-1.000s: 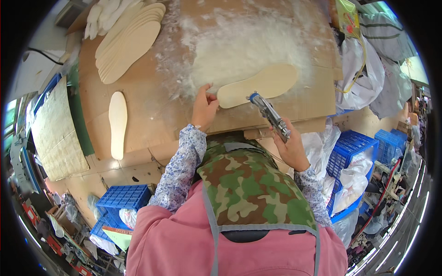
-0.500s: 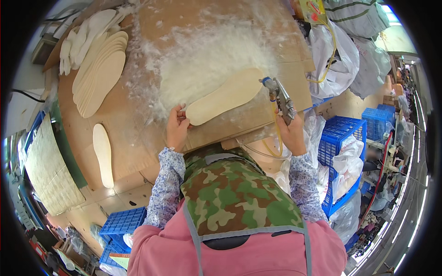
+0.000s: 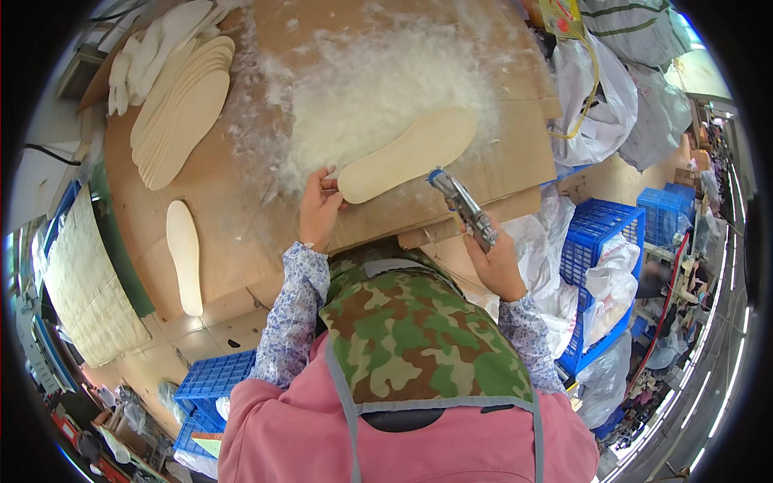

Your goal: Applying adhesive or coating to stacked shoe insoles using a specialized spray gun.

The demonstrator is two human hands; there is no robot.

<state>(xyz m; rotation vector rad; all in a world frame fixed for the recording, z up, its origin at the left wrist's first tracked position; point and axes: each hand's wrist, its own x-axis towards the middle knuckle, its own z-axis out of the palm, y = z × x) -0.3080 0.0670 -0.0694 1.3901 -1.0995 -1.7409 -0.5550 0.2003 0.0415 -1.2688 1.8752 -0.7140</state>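
A pale cream insole (image 3: pixel 409 155) lies aslant between the person's two hands, its narrower end toward the left hand (image 3: pixel 320 209) and its broad end up and to the right, away from both. The left hand is partly curled, with its thumb and fingertips right at the narrow end; whether they pinch the edge or only touch it, I cannot tell. The rest of the insole extends clear of that hand, over the near side of a fuzzy white patch (image 3: pixel 366 105) on the cardboard (image 3: pixel 250 233) that covers the table.

The right hand (image 3: pixel 497 262) is closed around a metal spray gun (image 3: pixel 467 211), below and to the right of the insole. The gun slants up and left, and its blue tip (image 3: pixel 436 177) comes just beside the insole's lower edge, near the middle of its length; the height between them is unclear. The right hand itself is apart from the insole.

Farther left, well apart from the left hand, a single insole of similar colour (image 3: pixel 184 258) lies near the table's front edge. Beyond it, a fanned stack of insoles (image 3: pixel 189 121) sits next to a heap of white pieces (image 3: pixel 157 52) at the far left corner.
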